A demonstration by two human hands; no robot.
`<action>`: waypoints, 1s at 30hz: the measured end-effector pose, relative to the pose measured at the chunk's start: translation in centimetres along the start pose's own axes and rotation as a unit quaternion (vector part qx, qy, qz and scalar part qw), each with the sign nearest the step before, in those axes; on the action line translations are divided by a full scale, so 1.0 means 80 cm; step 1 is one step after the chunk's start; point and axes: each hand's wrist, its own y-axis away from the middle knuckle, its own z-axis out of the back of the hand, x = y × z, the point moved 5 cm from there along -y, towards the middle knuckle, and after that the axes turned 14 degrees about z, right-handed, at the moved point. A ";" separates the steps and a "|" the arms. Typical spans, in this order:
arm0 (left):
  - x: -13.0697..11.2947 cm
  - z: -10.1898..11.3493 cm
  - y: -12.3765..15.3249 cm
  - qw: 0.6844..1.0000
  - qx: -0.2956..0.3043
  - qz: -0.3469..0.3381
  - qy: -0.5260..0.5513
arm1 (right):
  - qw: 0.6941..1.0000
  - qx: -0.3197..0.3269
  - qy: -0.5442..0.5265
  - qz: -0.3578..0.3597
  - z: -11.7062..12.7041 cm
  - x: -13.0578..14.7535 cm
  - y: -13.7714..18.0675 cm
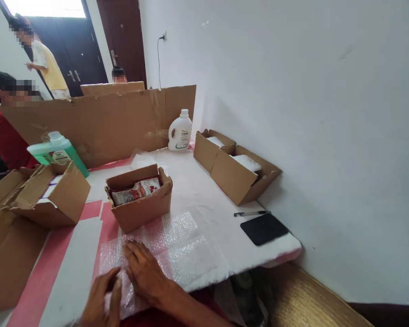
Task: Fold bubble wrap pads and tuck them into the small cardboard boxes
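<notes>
A sheet of clear bubble wrap [184, 252] lies spread on the table edge in front of me. My right hand [143, 270] rests on it, fingers stretched out and holding nothing. Close by on the left, my left hand [104, 297] is at the near edge of the wrap, its thumb and fingers apart; I see nothing in it. Just beyond the wrap stands an open cardboard box [145, 212] with red and white packets [136, 191] inside.
More open cardboard boxes [66, 200] stand at left, others [230, 179] by the wall. A green jug [68, 152], a white bottle [180, 134], a black flat pad [264, 228] and a pen [250, 213] are on the table [211, 222]. Other people are beyond a cardboard screen [122, 122].
</notes>
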 end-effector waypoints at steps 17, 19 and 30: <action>0.012 -0.091 -0.025 0.951 0.006 -0.181 -0.251 | 0.965 0.096 0.128 -0.205 0.093 -0.139 0.115; 0.028 -0.083 -0.028 0.951 0.016 -0.157 -0.267 | 0.961 0.089 0.143 -0.218 0.105 -0.150 0.129; 0.106 -0.008 -0.032 0.949 -0.068 -0.174 -0.252 | 0.932 -0.091 0.203 -0.287 0.123 -0.153 0.166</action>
